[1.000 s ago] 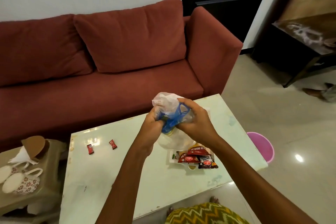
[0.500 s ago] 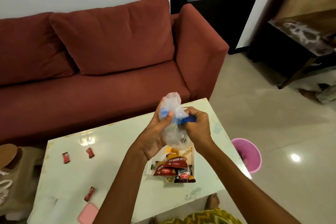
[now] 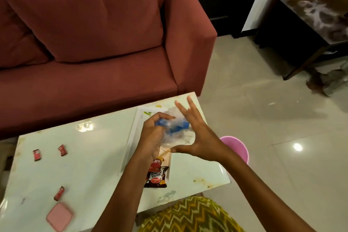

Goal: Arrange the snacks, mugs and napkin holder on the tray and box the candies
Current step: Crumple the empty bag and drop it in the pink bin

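My left hand (image 3: 153, 133) grips a clear plastic bag (image 3: 176, 135) closed with a blue clip (image 3: 174, 126), held over the white tray (image 3: 138, 118). My right hand (image 3: 195, 133) has its fingers spread and rests against the bag's right side. Snack packets (image 3: 157, 173) in red and dark wrappers lie on the tray below my hands. Three red candies (image 3: 37, 154) (image 3: 62, 150) (image 3: 59, 193) lie loose on the table's left part. A small pink box (image 3: 59, 216) sits at the near left edge.
The pale glossy table (image 3: 90, 160) stands in front of a red sofa (image 3: 94, 43). A pink bin (image 3: 236, 148) is on the tiled floor right of the table. A dark side table (image 3: 316, 24) stands at the far right.
My right hand let go of the clip and opened its fingers. The bag came down closer to the tray. The view tilted down, showing the pink box and a third candy.
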